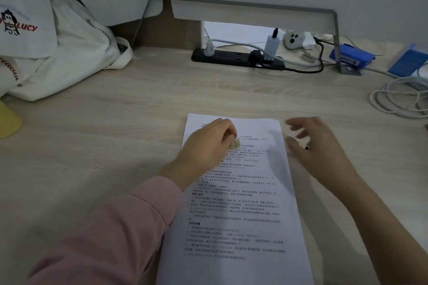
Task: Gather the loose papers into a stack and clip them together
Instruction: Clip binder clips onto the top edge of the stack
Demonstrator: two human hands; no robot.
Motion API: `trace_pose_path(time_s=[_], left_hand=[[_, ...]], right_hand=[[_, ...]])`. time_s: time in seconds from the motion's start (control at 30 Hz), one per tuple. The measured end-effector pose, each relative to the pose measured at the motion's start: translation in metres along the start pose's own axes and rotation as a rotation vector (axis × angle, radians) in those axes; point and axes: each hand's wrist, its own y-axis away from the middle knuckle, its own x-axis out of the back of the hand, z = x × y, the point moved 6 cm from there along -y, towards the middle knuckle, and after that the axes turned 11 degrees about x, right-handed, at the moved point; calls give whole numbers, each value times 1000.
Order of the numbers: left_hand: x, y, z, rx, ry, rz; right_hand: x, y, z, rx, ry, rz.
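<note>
A stack of white printed papers (240,210) lies lengthwise on the wooden desk in front of me, edges roughly squared. My left hand (208,143), in a pink sleeve, hovers over the upper left part of the top sheet, its fingers pinched on a small pale beige clip (235,143). My right hand (317,146) is blurred, just beyond the stack's upper right edge, fingers spread and holding nothing. Whether the clip touches the paper cannot be told.
A white tote bag (58,48) slumps at the back left, a yellow object (8,120) at the left edge. A black power strip (236,58) with plugs, blue boxes (352,56) and coiled white cables (398,99) crowd the back right.
</note>
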Motion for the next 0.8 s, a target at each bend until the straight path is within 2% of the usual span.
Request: trace_pose_path(time_s=[0.1,0.2,0.4,0.53,0.67,0.8], left_hand=[[11,4,8,-46,189,-25],[22,11,13,-101,323,-59],[39,17,0,-86,496,-101],[34,14,-23,25,537,-63],[21,10,-38,117,542,-172],[17,7,-38,103,604,-236]], right_hand=[[-24,-17,-31,-40,-355,-303],[-41,-26,-53,14,-437,-479],[-56,-36,-68,30,-585,-547],[-61,-43,-62,-80,-686,-444],[-66,-48,-61,-163,-841,-424],[-70,-54,-66,-141,-790,-471]])
